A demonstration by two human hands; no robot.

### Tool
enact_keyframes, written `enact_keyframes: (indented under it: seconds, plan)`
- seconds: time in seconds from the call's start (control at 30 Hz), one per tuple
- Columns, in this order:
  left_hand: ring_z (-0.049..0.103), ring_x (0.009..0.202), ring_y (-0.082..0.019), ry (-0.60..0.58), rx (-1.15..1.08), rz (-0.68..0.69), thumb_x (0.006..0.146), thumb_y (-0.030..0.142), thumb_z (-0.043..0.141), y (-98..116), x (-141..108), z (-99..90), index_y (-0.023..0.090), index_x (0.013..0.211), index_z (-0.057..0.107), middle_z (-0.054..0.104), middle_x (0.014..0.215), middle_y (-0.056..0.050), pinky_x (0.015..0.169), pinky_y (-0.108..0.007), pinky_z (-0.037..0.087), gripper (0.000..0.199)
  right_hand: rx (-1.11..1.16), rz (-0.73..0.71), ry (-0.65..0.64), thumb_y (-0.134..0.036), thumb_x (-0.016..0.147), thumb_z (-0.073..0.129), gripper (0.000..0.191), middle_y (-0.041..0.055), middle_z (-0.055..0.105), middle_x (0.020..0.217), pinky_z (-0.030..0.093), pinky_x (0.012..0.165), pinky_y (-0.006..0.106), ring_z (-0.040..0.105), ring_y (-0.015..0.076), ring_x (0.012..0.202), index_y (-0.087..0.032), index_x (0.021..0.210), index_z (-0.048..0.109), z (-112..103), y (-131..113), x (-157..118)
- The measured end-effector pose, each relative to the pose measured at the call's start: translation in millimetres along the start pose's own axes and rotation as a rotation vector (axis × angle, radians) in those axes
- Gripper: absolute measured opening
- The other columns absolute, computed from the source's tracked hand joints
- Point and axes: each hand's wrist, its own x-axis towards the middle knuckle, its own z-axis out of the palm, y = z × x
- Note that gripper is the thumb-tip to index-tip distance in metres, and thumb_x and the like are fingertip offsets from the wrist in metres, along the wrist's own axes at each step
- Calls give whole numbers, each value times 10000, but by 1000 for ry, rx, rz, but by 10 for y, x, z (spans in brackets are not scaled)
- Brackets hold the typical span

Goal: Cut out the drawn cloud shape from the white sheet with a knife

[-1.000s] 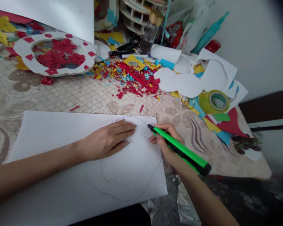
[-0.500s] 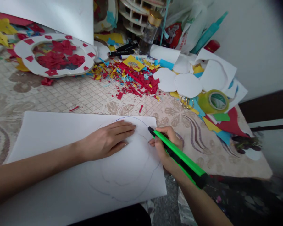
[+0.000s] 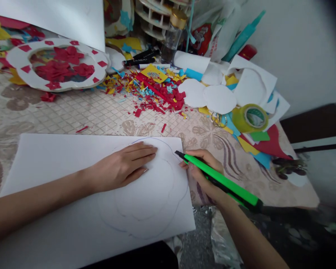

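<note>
Paper [image 3: 58, 153] carries a drawn outline [image 3: 156, 139]; on it, my left hand [image 3: 128, 160] lies flat, fingers together. Across the paper's right edge, my right hand [image 3: 210, 158] pinches the green cutter [image 3: 226, 182]; I'd guide its tip [image 3: 180, 153] slowly along the outline.

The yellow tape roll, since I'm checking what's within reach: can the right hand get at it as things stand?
Likely yes: nothing visible stands between the right hand and the tape roll. That hand holds a green cutter, though, so it may need freeing first.
</note>
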Motion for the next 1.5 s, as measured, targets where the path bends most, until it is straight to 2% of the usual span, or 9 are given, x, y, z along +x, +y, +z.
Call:
enact_keyframes:
  seconds: [0.17, 0.5, 0.67, 0.77, 0.93, 1.17, 1.37, 1.5]
  plan:
    - [516, 1333, -271, -6, -5, -1, 992, 196, 497, 8, 18, -15, 60, 1364, 523, 570, 1402, -166, 1151, -483, 422, 397, 44, 29, -39, -170, 855, 594, 247, 23, 745, 870, 600, 708, 310, 739, 172, 764, -224, 1093, 634, 4, 61, 61]
    - [503, 1348, -262, 2, -40, -16, 980, 192, 517, 1, 6, -2, 96, 1396, 506, 560, 1417, -153, 1170, -469, 397, 428, -43, 17, -106, -140, 851, 582, 282, 30, 743, 910, 594, 759, 329, 732, 180, 820, -226, 1115, 630, -16, 34, 72]
    - [503, 1348, -263, 2, -30, -11, 978, 188, 522, 6, 8, -5, 86, 1389, 509, 559, 1419, -153, 1174, -472, 393, 424, -117, -17, -132, -187, 853, 604, 275, 23, 735, 934, 589, 747, 326, 723, 184, 819, -246, 1121, 624, -31, 68, 91]
    - [499, 1353, -260, 0, -32, -21, 981, 197, 516, 6, 12, -5, 117, 1401, 504, 553, 1429, -136, 1172, -476, 398, 427, -145, -39, -173, -222, 864, 606, 257, 17, 736, 914, 577, 735, 320, 724, 183, 807, -245, 1120, 610, -71, 23, 120]
    - [507, 1346, -263, -4, -20, -20, 983, 199, 515, 6, 7, -6, 101, 1393, 508, 559, 1420, -146, 1163, -479, 411, 421, -156, -28, -226, -223, 888, 567, 228, 20, 729, 895, 553, 732, 300, 719, 168, 808, -223, 1113, 604, -141, -79, 149]
    - [512, 1341, -258, -7, -15, -22, 985, 209, 512, 8, 12, -9, 104, 1379, 524, 564, 1417, -138, 1165, -472, 408, 408, -158, -24, -247, -235, 885, 581, 237, 18, 718, 881, 556, 712, 305, 714, 175, 788, -226, 1120, 608, -166, -78, 127]
    - [505, 1348, -250, -1, -45, -45, 984, 214, 512, 6, 16, -18, 139, 1409, 507, 560, 1425, -122, 1171, -465, 399, 432, -151, -10, -230, -232, 882, 581, 237, 23, 729, 883, 568, 729, 313, 723, 185, 814, -230, 1118, 604, -169, -87, 82]
    - [503, 1350, -251, 4, -53, -50, 977, 202, 525, 13, 12, -23, 125, 1400, 519, 563, 1422, -127, 1180, -455, 387, 430, -135, -9, -214, -230, 873, 592, 245, 29, 735, 892, 577, 729, 323, 727, 189, 805, -229, 1118, 600, -164, -75, 47]
